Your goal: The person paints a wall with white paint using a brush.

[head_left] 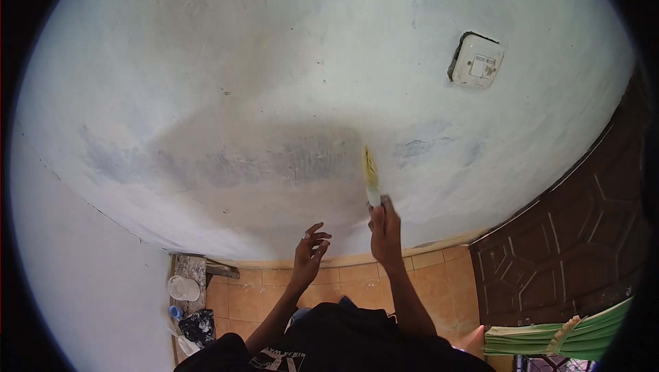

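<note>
My right hand [386,229] is wrapped round the pale handle of a paintbrush [371,169], its yellowish, dark-streaked head pointing up. In this view the brush overlaps the wall [329,84], at the right end of a grey, rough patch [309,158]. To the left and slightly lower, my left hand [311,252] is held up with its fingers apart and loosely bent, and nothing in it. A pale ring shows on one of its fingers.
A white switch plate [478,63] sits crookedly on the wall at upper right. At lower left, a wooden bench [192,265] bears a white tub [183,288], a blue cup [176,312] and a black plastic bag [198,327]. A brown panelled door [549,248] and green curtain [549,338] are at right.
</note>
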Demonstrator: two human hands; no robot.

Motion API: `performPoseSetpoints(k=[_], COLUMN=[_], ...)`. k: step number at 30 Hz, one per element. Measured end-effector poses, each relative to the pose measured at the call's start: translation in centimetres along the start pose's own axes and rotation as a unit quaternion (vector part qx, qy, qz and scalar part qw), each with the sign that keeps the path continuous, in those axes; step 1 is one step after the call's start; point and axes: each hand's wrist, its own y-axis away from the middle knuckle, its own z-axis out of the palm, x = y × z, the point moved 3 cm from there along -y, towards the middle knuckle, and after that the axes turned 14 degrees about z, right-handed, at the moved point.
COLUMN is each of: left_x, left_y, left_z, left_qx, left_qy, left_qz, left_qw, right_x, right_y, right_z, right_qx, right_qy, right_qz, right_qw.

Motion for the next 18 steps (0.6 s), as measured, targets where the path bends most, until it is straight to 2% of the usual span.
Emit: performPoseSetpoints(k=[2, 5, 8, 12, 15, 18], left_x=[0.8, 1.4, 1.0, 1.1, 0.3, 0.5], left_y=[-0.4, -0.1, 0.5, 1.6, 1.8, 1.4], left_z=[0.1, 0.0, -0.6, -1.6, -2.8, -3.1], left_qx=[0.005, 0.017, 0.029, 0.050, 0.053, 0.052], left_qy=[-0.001, 0.002, 0.005, 0.012, -0.012, -0.025], left_qz=[-0.010, -0.012, -0.012, -0.022, -0.026, -0.007], left_qw=[1.000, 1.000, 0.999, 0.998, 0.998, 0.998], right_x=[-4.0, -4.3, 2.6, 12.1, 8.9, 0.9], right_y=[-1.5, -4.0, -4.6, 0.5, 2.0, -1.4], right_z=[0.2, 1.4, 3.5, 4.9, 4.6, 3.5], right_qx=[0.006, -0.127, -0.141, -0.118, -0.117, -0.085], right_qy=[-0.035, -0.124, -0.159, -0.109, -0.209, -0.141], right_qz=[-0.045, 0.049, 0.042, 0.163, 0.146, 0.033], right_qw=[0.998, 0.983, 0.976, 0.973, 0.960, 0.986])
